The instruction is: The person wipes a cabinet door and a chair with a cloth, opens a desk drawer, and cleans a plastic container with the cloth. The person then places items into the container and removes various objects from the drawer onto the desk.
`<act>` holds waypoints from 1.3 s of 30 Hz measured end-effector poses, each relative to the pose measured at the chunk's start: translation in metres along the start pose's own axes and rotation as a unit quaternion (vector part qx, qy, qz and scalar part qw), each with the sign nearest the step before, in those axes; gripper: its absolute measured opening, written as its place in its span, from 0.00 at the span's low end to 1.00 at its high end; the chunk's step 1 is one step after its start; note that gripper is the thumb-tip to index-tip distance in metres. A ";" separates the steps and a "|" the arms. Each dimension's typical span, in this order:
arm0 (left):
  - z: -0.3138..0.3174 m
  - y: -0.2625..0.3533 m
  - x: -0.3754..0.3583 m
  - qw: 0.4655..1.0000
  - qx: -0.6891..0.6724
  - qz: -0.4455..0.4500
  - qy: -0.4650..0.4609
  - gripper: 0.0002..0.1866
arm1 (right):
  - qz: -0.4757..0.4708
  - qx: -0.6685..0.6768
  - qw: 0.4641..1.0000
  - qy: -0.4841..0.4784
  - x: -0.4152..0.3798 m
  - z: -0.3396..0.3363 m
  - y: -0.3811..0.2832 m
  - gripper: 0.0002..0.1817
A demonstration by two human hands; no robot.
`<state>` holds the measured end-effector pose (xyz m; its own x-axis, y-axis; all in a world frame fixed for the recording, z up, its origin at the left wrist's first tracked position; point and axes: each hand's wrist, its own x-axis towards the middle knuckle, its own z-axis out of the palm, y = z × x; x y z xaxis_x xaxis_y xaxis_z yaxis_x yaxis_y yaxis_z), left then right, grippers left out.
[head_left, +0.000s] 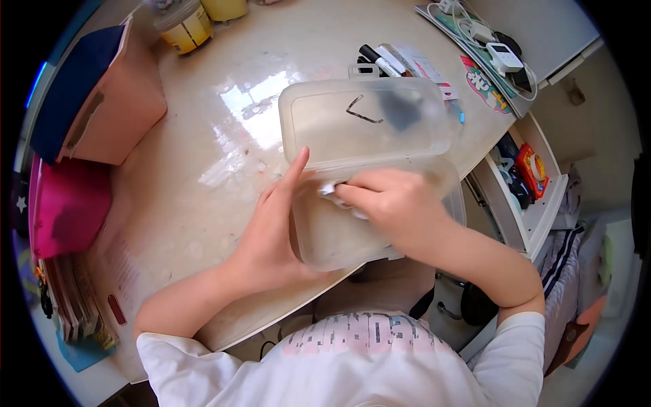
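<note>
Desk (183,210): tissue (328,189), perhaps, in right hand (399,203)

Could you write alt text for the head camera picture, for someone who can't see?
A person's right hand holds a crumpled white wad inside one half of an open translucent container, while the left hand grips its side. The other half, marked with a black line, lies beyond on a pale table.

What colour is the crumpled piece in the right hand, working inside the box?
White: the crumpled piece shows in the head view.
</note>
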<state>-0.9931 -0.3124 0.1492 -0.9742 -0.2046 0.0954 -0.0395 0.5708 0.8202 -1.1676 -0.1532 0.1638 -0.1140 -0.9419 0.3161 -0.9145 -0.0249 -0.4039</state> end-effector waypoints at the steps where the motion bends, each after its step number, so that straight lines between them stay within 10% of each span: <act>1: 0.001 -0.002 0.001 1.000 -0.010 0.012 0.002 0.75 | -0.003 0.001 1.000 0.001 0.006 0.008 -0.005 0.12; 11: -0.001 0.000 -0.001 1.000 0.011 0.013 -0.002 0.75 | -0.063 0.093 0.968 -0.225 0.001 -0.021 -0.006 0.17; 14: 0.000 -0.001 -0.001 1.000 0.002 0.023 0.000 0.75 | -0.029 -0.026 0.998 -0.053 0.009 -0.004 -0.008 0.17; 20: 0.002 -0.007 -0.001 0.999 -0.037 0.007 -0.010 0.76 | -0.062 0.099 0.990 -0.073 -0.015 -0.017 -0.006 0.14; 26: -0.001 0.002 -0.001 1.000 0.023 -0.004 -0.012 0.75 | 0.116 -0.136 0.984 -0.010 -0.055 -0.054 0.010 0.12; 32: -0.001 0.001 0.000 1.000 0.016 0.021 0.000 0.75 | 0.133 0.118 0.979 -0.101 -0.047 -0.061 0.001 0.12; 35: -0.004 0.005 0.000 1.000 0.024 -0.015 -0.011 0.75 | 0.008 -0.157 0.980 0.122 -0.033 -0.079 0.007 0.13; 39: -0.002 0.005 0.002 1.000 0.019 0.011 0.000 0.75 | -0.146 -0.127 0.981 0.012 -0.016 -0.066 0.050 0.07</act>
<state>-0.9945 -0.3116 0.1544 -0.9747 -0.1926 0.1133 -0.0270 0.6049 0.7959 -1.2374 -0.1170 0.1954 0.1618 -0.8984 0.4082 -0.9763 -0.2061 -0.0667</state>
